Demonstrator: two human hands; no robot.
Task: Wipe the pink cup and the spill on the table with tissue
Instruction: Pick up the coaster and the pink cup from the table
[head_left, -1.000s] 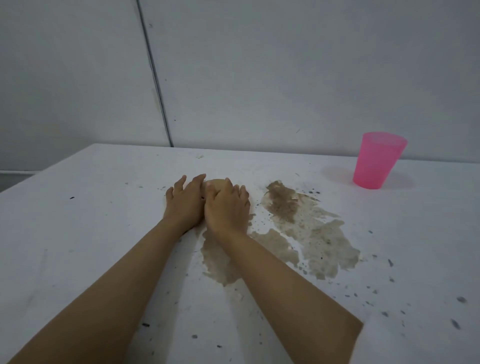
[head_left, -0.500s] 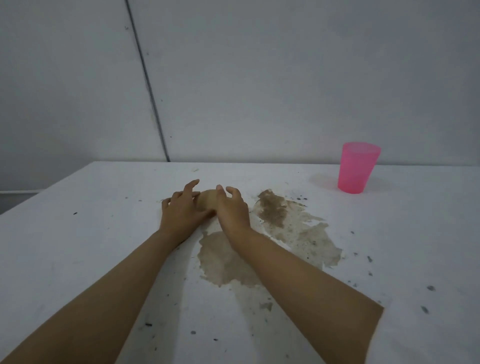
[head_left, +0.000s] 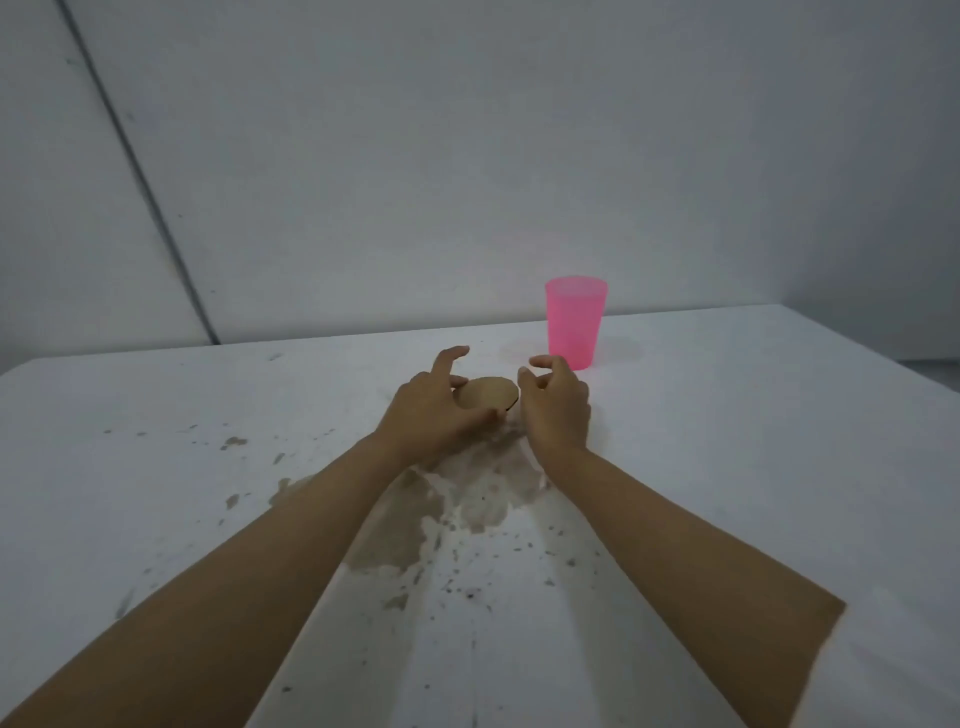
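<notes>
Tabletop first: white, speckled with dark flecks, and carrying a wide brown spill that lies just behind and below both of my wrists, trailing back under my forearms. Beyond my right hand, a little to its far right, the pink cup stands upright, near the knuckles but not touching them. Between my 2 hands sits the tissue, a soaked tan wad. My left hand is spread and curved, thumb against the wad's near edge; my right hand is cupped loosely open beside it, pinching nothing that I can see.

I judge the wad soft, wet and easily torn, so I would gather it from both sides rather than drag 1 corner. The cup looks like light, thin plastic and would tip at a nudge; I would take it around the middle of its wall. Nothing stands between my hands and the spill.
</notes>
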